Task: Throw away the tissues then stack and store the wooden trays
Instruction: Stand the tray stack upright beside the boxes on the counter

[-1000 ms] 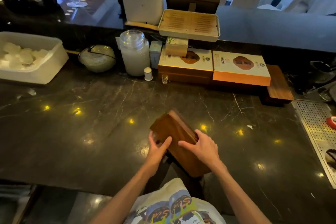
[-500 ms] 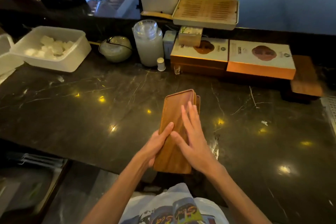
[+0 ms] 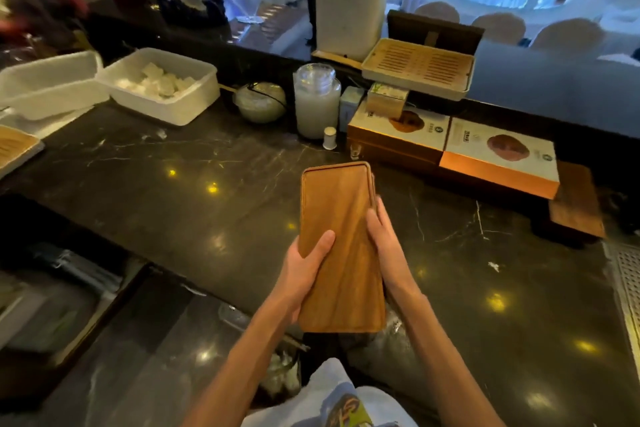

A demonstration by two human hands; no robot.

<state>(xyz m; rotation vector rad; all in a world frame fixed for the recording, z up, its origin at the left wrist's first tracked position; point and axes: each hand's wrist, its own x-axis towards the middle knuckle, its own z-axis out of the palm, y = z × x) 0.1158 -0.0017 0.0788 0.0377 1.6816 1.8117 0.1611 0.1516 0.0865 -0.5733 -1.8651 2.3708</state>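
A stack of brown wooden trays point(image 3: 341, 236) is held lengthwise in front of me, above the near edge of the dark marble counter point(image 3: 180, 204). My left hand point(image 3: 304, 270) grips its left side, thumb on the top tray. My right hand point(image 3: 388, 250) clasps its right edge, where the rims of lower trays show. The top tray is bare. White crumpled tissues point(image 3: 280, 374) show low down by my body, under the counter edge.
Two white plastic tubs point(image 3: 173, 107), one with white folded cloths, stand at the left. A glass jar point(image 3: 317, 104), a bowl point(image 3: 261, 102), orange gift boxes point(image 3: 498, 163), a slatted tea tray point(image 3: 419, 69) and a wooden board point(image 3: 576, 208) line the back. A metal drain grid point(image 3: 628, 274) lies at right.
The tray stack has turned from a tilted, diagonal pose to lengthwise and face up. My right hand moved from flat on top to gripping the right edge. The view shifted left.
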